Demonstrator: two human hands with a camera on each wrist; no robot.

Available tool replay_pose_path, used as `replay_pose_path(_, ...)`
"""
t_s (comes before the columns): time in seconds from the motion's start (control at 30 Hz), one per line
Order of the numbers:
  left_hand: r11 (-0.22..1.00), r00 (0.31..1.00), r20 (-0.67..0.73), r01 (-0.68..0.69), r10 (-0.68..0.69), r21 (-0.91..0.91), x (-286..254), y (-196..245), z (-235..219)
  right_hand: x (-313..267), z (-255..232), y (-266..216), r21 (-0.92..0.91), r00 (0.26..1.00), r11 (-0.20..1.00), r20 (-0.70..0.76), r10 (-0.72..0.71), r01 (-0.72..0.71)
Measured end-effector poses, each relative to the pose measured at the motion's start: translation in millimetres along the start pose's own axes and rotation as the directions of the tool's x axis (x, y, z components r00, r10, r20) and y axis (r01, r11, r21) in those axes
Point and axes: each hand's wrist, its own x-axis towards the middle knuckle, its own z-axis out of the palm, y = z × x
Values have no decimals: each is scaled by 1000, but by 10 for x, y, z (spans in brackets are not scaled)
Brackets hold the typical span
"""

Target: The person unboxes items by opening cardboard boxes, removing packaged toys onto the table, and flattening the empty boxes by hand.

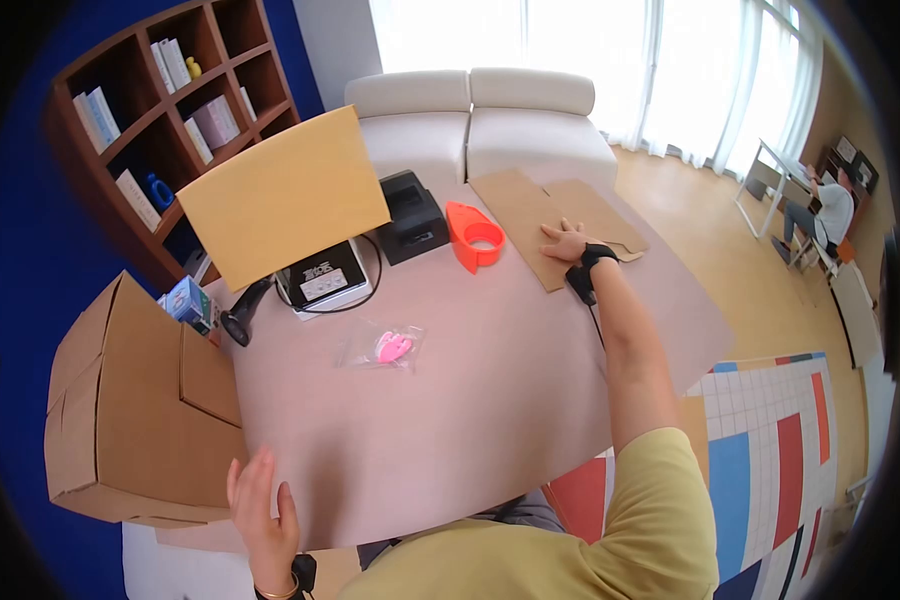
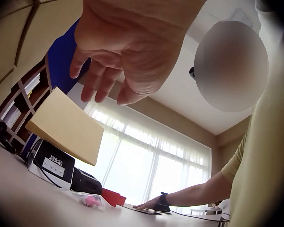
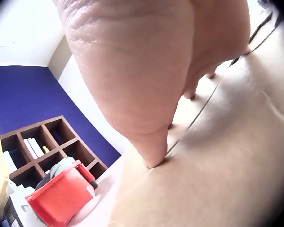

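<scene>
My right hand (image 1: 567, 243) rests on a flat folded sheet of brown cardboard (image 1: 518, 222) at the far right of the table, fingers spread. In the right wrist view its thumb (image 3: 154, 153) and fingertips press down on the cardboard (image 3: 194, 189), beside a long seam. My left hand (image 1: 262, 505) is raised by the front left table edge, holding nothing, its fingers loosely extended. Beside it stands a brown cardboard box (image 1: 140, 400). A clear plastic bag (image 1: 355, 345) with a pink item (image 1: 394, 347) inside lies mid-table.
An orange-red tape dispenser (image 1: 467, 237) sits left of the cardboard sheet, next to a black printer-like device (image 1: 410, 218). Farther left are a yellow panel (image 1: 285, 195), a cabled black-and-white device (image 1: 322, 280), a handheld scanner (image 1: 242, 315) and a small blue box (image 1: 190, 302).
</scene>
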Motion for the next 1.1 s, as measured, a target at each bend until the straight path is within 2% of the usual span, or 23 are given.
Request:
replay_pose_path(0.13,999,999,-41,32,-33,-35,-68,-17,-159,99,27,133,-3,998,998,-10,-68,68)
replay_pose_path(0.2,999,996,-81,47,-47,-10,-51,-60,-236,127,-29,185,-265,952,916,28,-304,301)
replay_pose_path(0.27,980,946,-307,-40,100,194,-51,-166,-354,188,20,218,-87,957,955,-33,-287,283)
replay_pose_path(0.3,962,910,-395,-12,123,272,-38,-231,-429,339,121,367,-62,925,934,-128,-357,352)
replay_pose_path(0.33,936,867,-472,23,156,352,-11,-308,-517,65,44,210,29,923,943,-218,-317,331)
replay_pose_path(0.37,923,832,-535,78,148,376,34,-373,-624,76,114,168,-66,860,932,-366,-355,356)
replay_pose_path(0.4,910,791,-594,125,150,396,101,-453,-729,-30,85,75,-35,775,876,-449,-445,482)
replay_pose_path(0.43,903,778,-616,170,123,396,167,-588,-830,-236,37,-126,-8,725,845,-509,-463,534)
replay_pose_path(0.47,898,763,-639,207,100,388,226,-721,-935,-467,-27,-346,-10,712,827,-504,-490,562)
replay_pose_path(0.5,888,759,-644,225,99,402,272,-844,-1060,-729,-94,-571,-14,667,797,-538,-516,604)
replay_pose_path(0.57,850,878,-479,258,-8,460,313,-1030,-1271,-1106,-99,-966,-23,613,760,-576,-541,650)
replay_pose_path(0.6,846,875,-484,264,-8,464,304,-1028,-1312,-1265,-71,-1138,-30,539,681,-586,-604,731)
replay_pose_path(0.67,845,954,-289,215,-75,489,330,-946,-1347,-1513,7,-1462,-67,397,536,-596,-698,842)
replay_pose_path(0.7,844,935,-354,168,27,508,334,-921,-1289,-1621,67,-1633,-95,332,473,-593,-734,876)
replay_pose_path(0.77,864,921,-385,148,57,481,271,-873,-1244,-1973,122,-2035,120,359,350,-515,-778,929)
replay_pose_path(0.83,887,898,-420,82,133,455,203,-755,-1195,-2241,200,-2401,322,310,187,-390,-867,928)
replay_pose_path(0.9,888,908,-384,28,170,459,144,-459,-1126,-2698,172,-2734,595,291,77,-272,-917,800)
replay_pose_path(0.93,889,917,-342,-30,206,457,100,-308,-1056,-2773,340,-2884,819,306,-35,-252,-918,572)
replay_pose_path(0.97,888,917,-293,-120,270,444,30,-192,-931,-2836,503,-3007,950,319,-139,-229,-920,279)
replay_pose_path(1.0,882,910,-244,-210,334,423,-32,-101,-790,-2976,532,-3129,952,329,-132,-223,-918,277)
replay_pose_path(1.03,887,912,-240,-215,332,409,-60,-19,-660,-3109,533,-3246,972,364,-201,-145,-920,-121)
replay_pose_path(1.07,825,869,-191,-332,456,458,-83,50,-532,-3172,542,-3270,829,373,-260,-66,-925,-496)
replay_pose_path(1.1,747,809,-138,-442,571,497,-105,80,-426,-3136,609,-3219,825,393,-266,-59,-918,-498)
